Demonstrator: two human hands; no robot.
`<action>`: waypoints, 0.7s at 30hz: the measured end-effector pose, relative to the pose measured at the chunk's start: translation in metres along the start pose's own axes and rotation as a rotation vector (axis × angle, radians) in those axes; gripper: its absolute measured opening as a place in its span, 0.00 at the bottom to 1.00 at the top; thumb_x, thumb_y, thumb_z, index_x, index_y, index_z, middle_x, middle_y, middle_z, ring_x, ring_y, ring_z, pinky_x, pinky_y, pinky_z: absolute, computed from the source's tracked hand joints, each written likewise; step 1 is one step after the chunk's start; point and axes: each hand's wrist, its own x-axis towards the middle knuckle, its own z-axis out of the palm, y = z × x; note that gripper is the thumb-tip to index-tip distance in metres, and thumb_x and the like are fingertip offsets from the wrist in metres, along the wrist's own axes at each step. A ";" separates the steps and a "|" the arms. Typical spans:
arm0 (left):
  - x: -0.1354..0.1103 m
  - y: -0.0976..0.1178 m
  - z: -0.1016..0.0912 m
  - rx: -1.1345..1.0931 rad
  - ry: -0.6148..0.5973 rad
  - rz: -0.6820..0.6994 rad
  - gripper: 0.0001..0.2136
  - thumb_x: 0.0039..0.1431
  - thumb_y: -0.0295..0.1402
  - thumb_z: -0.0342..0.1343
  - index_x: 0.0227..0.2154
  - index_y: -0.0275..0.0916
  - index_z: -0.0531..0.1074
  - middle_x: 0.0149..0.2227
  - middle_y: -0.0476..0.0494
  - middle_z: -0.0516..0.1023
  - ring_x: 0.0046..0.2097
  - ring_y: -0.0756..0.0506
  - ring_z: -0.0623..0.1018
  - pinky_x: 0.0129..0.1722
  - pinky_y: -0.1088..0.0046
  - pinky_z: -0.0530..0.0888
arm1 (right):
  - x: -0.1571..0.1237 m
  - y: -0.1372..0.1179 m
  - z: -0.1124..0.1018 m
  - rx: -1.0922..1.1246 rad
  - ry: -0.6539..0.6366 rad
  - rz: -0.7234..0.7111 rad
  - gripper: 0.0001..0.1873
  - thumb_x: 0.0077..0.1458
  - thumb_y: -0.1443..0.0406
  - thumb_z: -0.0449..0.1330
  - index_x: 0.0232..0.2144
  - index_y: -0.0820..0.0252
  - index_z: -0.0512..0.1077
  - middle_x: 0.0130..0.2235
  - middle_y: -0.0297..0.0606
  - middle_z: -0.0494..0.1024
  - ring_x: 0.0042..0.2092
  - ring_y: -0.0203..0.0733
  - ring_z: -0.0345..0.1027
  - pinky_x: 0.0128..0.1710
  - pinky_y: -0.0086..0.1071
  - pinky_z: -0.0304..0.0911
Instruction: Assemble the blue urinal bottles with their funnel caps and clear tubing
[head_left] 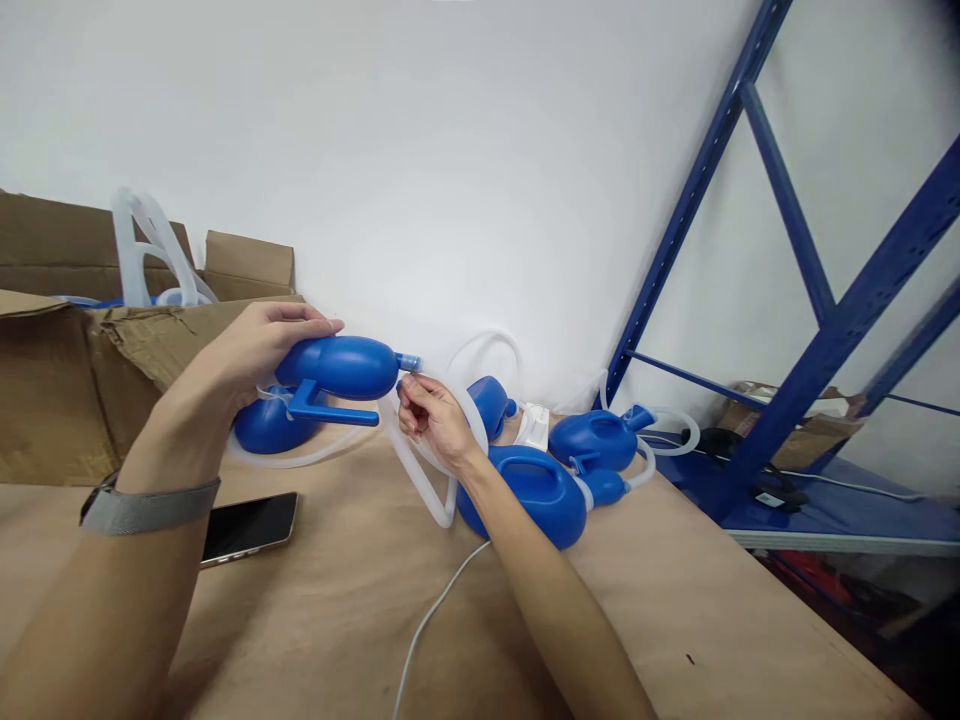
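Note:
My left hand [259, 345] is closed round the back of a rounded blue plastic urinal head [349, 367], held above the table. An angled blue lid [334, 413] sticks out below it, and a short clear tube connector [409, 362] is on its nozzle. Just below the nozzle, the fingers of my right hand [439, 420] are pinched together; what lies between them is hidden. A translucent white hose [427, 490] loops beside and behind this hand. Under my right forearm lies a blue urinal bottle [536, 495] with a moulded handle.
More blue bottles [592, 438] with hoses lie to the right, another blue piece [274, 428] to the left. A phone [251, 525] rests near my left wrist. An open carton [60, 385] stands left, a blue metal shelf [847, 500] right. A white cable [435, 615] crosses the table.

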 end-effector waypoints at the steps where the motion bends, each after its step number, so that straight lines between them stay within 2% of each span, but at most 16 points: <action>1: 0.000 0.000 0.000 -0.003 0.011 -0.005 0.22 0.35 0.49 0.71 0.27 0.39 0.74 0.24 0.52 0.69 0.26 0.50 0.67 0.18 0.78 0.62 | 0.000 0.000 0.000 -0.005 0.008 0.003 0.23 0.57 0.47 0.64 0.25 0.56 0.64 0.17 0.24 0.61 0.20 0.31 0.49 0.21 0.29 0.45; 4: -0.001 0.002 -0.001 -0.003 0.012 -0.016 0.23 0.31 0.49 0.72 0.27 0.39 0.73 0.23 0.52 0.69 0.25 0.49 0.67 0.18 0.78 0.62 | -0.001 -0.001 0.000 -0.026 0.004 0.031 0.24 0.56 0.47 0.65 0.24 0.56 0.64 0.18 0.25 0.61 0.21 0.31 0.51 0.22 0.29 0.45; 8: -0.002 0.002 -0.001 -0.001 0.006 0.003 0.23 0.32 0.49 0.71 0.26 0.39 0.73 0.23 0.52 0.69 0.25 0.49 0.68 0.19 0.78 0.63 | -0.001 -0.004 -0.002 -0.033 -0.006 0.053 0.24 0.55 0.47 0.65 0.23 0.56 0.62 0.19 0.24 0.59 0.21 0.30 0.49 0.22 0.29 0.43; 15: 0.002 -0.005 0.003 -0.008 -0.024 0.051 0.19 0.41 0.49 0.69 0.29 0.37 0.77 0.29 0.49 0.74 0.28 0.49 0.70 0.22 0.76 0.63 | -0.004 -0.013 -0.004 -0.031 -0.032 0.097 0.25 0.56 0.48 0.66 0.22 0.56 0.60 0.18 0.23 0.56 0.21 0.30 0.44 0.21 0.28 0.39; 21: 0.001 -0.008 0.004 -0.082 -0.144 0.110 0.17 0.50 0.47 0.66 0.30 0.37 0.76 0.33 0.48 0.75 0.34 0.48 0.73 0.31 0.76 0.68 | -0.007 -0.017 -0.007 -0.052 -0.017 0.112 0.24 0.58 0.46 0.64 0.26 0.57 0.65 0.19 0.26 0.61 0.22 0.31 0.49 0.22 0.26 0.45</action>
